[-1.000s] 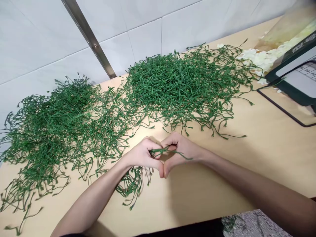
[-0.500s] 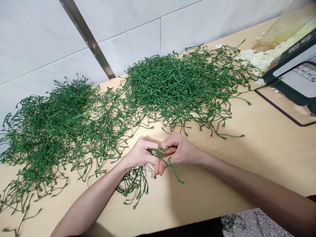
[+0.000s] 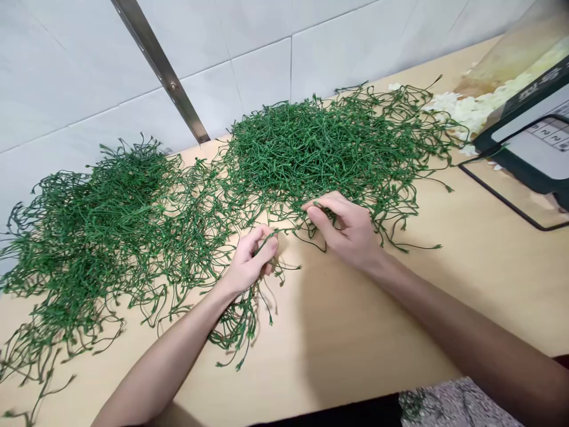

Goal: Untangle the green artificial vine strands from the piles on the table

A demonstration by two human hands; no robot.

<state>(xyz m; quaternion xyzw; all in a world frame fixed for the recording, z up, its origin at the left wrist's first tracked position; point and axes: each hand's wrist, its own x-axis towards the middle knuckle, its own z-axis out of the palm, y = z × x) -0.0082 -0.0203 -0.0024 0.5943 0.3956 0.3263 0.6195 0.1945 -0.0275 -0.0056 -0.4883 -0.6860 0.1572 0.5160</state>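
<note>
My left hand [image 3: 252, 259] is closed around a small bunch of green plastic stems [image 3: 240, 323] whose ends hang below my wrist onto the wooden table [image 3: 347, 344]. My right hand [image 3: 347, 228] reaches to the near edge of the right-hand pile of green stems [image 3: 329, 148], fingers curled and apart, touching loose stems; nothing is clearly gripped. A second large pile of green stems [image 3: 102, 225] lies to the left, beside my left hand.
A white tiled wall [image 3: 267, 53] with a slanted metal strip [image 3: 160, 68] backs the table. At the right stand a dark green device with a black wire frame [image 3: 528, 148] and a heap of pale flower petals [image 3: 471, 110]. Speckled fabric [image 3: 453, 406] shows at the bottom edge.
My hands were joined together working on a stem. They have separated: the right hand moved up to the right pile, and the left hand keeps the bunch of stems.
</note>
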